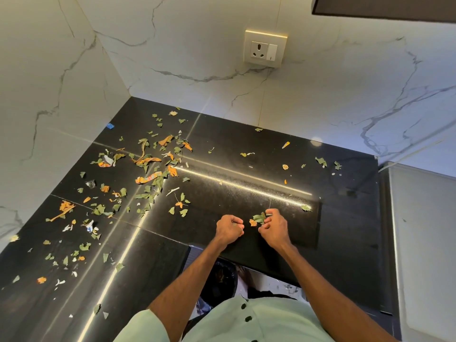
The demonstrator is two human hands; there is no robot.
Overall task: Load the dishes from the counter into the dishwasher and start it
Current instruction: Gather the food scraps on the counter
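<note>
No dishes and no dishwasher are in view. A black stone counter fills a corner under marble walls. Torn green leaves, orange peel strips and paper scraps lie scattered over its left half. My right hand pinches a small bunch of green leaf scraps near the counter's front edge. My left hand sits beside it with its fingers curled into a fist; whether it holds anything is hidden.
A wall socket sits on the back wall. A white appliance top adjoins the counter on the right. Below the counter's front edge, a bin with a dark liner stands on the floor. A dark cabinet underside hangs at the top right.
</note>
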